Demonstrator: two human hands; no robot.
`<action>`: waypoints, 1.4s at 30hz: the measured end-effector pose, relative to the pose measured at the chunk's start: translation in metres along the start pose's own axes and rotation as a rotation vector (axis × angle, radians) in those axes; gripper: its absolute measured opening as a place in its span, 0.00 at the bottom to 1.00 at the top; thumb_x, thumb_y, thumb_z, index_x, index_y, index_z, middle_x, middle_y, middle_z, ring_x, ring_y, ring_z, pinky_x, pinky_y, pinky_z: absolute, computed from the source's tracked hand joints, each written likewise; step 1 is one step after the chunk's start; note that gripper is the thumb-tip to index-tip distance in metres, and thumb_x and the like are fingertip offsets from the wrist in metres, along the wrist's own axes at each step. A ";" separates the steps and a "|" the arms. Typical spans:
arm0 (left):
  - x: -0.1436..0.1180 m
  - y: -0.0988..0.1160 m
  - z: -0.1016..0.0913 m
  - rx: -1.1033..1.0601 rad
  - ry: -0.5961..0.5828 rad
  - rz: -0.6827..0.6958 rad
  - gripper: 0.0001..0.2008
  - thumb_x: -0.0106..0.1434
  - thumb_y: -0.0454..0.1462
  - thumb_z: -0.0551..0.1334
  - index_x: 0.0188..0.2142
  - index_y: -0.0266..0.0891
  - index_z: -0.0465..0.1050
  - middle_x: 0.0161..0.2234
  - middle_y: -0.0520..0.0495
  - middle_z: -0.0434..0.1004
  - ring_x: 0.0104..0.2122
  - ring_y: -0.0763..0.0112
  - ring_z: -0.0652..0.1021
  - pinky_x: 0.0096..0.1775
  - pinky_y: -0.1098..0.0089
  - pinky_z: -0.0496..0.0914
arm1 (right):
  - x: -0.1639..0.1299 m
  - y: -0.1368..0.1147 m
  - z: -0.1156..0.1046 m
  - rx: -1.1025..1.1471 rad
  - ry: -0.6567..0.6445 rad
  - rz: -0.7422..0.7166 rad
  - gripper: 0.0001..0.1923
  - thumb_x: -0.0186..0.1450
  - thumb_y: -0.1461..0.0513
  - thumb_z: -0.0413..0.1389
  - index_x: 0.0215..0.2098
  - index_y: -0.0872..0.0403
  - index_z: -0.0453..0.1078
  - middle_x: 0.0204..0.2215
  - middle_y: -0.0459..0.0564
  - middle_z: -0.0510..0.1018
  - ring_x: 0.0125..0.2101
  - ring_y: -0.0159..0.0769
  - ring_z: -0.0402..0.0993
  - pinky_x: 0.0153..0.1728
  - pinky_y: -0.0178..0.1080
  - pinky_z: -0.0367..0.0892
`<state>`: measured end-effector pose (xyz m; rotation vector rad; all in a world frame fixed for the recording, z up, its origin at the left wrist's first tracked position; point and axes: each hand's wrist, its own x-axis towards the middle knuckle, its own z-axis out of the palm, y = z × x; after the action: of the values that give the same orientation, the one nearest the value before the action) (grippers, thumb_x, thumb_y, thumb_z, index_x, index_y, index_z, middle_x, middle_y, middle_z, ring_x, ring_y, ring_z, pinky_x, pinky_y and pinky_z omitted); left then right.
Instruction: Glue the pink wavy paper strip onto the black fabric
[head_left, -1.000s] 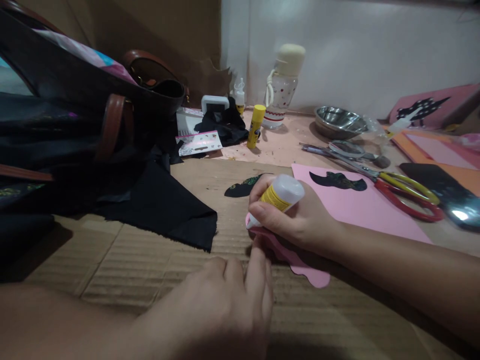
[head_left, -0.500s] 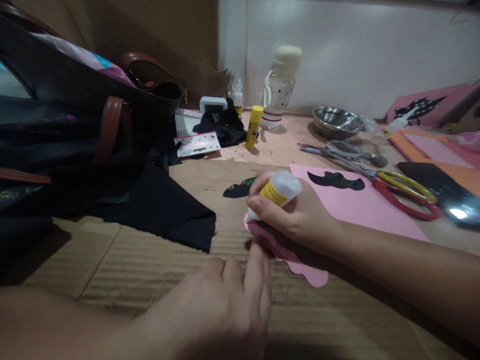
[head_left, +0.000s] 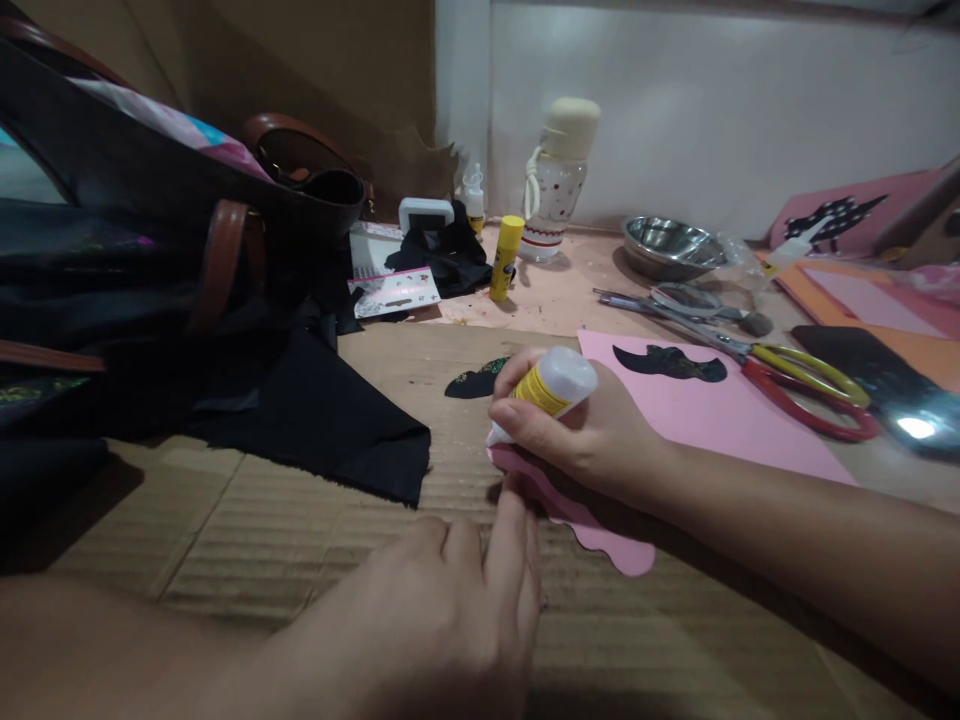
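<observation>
A yellow-labelled white glue stick (head_left: 551,387) meets a pink scalloped paper cutout (head_left: 592,530); nearby lie a black cloth (head_left: 330,420), a pink sheet (head_left: 720,410) bearing a black moustache shape (head_left: 670,362), and red-and-yellow-handled scissors (head_left: 810,390).

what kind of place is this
Probably a home craft table, spread with cardboard. The right hand presses a glue stick onto a pink paper cutout, with scissors and pink paper beside it.
</observation>
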<state>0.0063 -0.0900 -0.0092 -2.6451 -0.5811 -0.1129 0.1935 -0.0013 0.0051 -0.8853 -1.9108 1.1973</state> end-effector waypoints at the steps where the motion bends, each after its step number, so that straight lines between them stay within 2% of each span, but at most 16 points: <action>1: 0.000 0.000 0.000 0.002 0.015 0.004 0.18 0.67 0.28 0.56 0.52 0.29 0.79 0.45 0.34 0.85 0.23 0.67 0.80 0.19 0.69 0.69 | 0.001 0.001 0.000 -0.008 0.018 -0.011 0.22 0.67 0.51 0.63 0.24 0.51 0.61 0.21 0.41 0.63 0.24 0.29 0.61 0.23 0.33 0.58; 8: 0.004 -0.006 -0.011 -0.007 -0.018 0.024 0.19 0.67 0.27 0.56 0.53 0.26 0.77 0.46 0.30 0.84 0.24 0.65 0.81 0.21 0.68 0.72 | 0.002 0.002 -0.004 -0.118 0.068 -0.066 0.21 0.69 0.50 0.61 0.25 0.52 0.62 0.21 0.41 0.65 0.23 0.29 0.62 0.23 0.32 0.58; 12: 0.002 -0.005 -0.009 -0.008 -0.025 0.044 0.18 0.67 0.27 0.56 0.54 0.27 0.77 0.46 0.31 0.84 0.25 0.65 0.81 0.22 0.68 0.72 | 0.000 -0.001 -0.004 -0.069 0.005 -0.032 0.22 0.69 0.50 0.59 0.24 0.53 0.63 0.20 0.41 0.67 0.22 0.28 0.64 0.22 0.32 0.59; 16: 0.001 -0.003 -0.003 -0.014 -0.012 0.050 0.18 0.67 0.27 0.56 0.53 0.26 0.77 0.42 0.34 0.85 0.25 0.64 0.81 0.21 0.67 0.72 | -0.002 -0.003 -0.004 -0.017 -0.058 0.011 0.22 0.70 0.50 0.58 0.23 0.53 0.65 0.20 0.43 0.70 0.22 0.30 0.67 0.23 0.32 0.62; 23: 0.002 -0.006 -0.009 0.025 -0.027 0.033 0.21 0.67 0.26 0.54 0.56 0.26 0.75 0.46 0.32 0.84 0.26 0.64 0.82 0.23 0.68 0.73 | 0.001 0.000 -0.005 -0.110 0.046 -0.075 0.21 0.69 0.51 0.60 0.23 0.52 0.62 0.20 0.41 0.65 0.23 0.28 0.62 0.23 0.31 0.59; 29: 0.004 -0.006 -0.010 0.008 -0.002 0.020 0.20 0.67 0.27 0.53 0.53 0.28 0.77 0.43 0.35 0.85 0.24 0.66 0.81 0.21 0.69 0.71 | -0.001 -0.003 -0.006 -0.073 -0.042 0.012 0.22 0.69 0.50 0.58 0.23 0.53 0.66 0.20 0.45 0.72 0.22 0.31 0.68 0.22 0.33 0.61; 33: 0.005 -0.007 -0.007 0.004 0.012 0.023 0.19 0.66 0.28 0.55 0.53 0.29 0.78 0.41 0.36 0.86 0.24 0.65 0.81 0.20 0.69 0.71 | -0.002 -0.003 -0.007 -0.100 -0.016 0.024 0.22 0.68 0.50 0.59 0.22 0.53 0.65 0.19 0.44 0.70 0.21 0.30 0.67 0.21 0.33 0.59; 38: 0.004 -0.006 -0.006 0.016 -0.003 0.032 0.21 0.66 0.26 0.52 0.53 0.27 0.78 0.43 0.34 0.85 0.24 0.65 0.82 0.21 0.69 0.72 | 0.002 0.000 -0.006 -0.102 0.026 -0.049 0.21 0.68 0.50 0.59 0.23 0.53 0.63 0.20 0.42 0.66 0.23 0.28 0.63 0.23 0.32 0.59; 42: 0.004 -0.006 -0.009 0.013 0.013 0.034 0.21 0.66 0.26 0.52 0.53 0.27 0.78 0.44 0.32 0.85 0.24 0.65 0.81 0.21 0.69 0.71 | 0.003 0.000 -0.005 -0.106 0.043 -0.047 0.20 0.69 0.51 0.59 0.24 0.53 0.64 0.21 0.41 0.66 0.23 0.28 0.63 0.24 0.31 0.60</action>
<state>0.0072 -0.0875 0.0020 -2.6381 -0.5304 -0.1150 0.1957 0.0035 0.0074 -0.9088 -1.9645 1.0496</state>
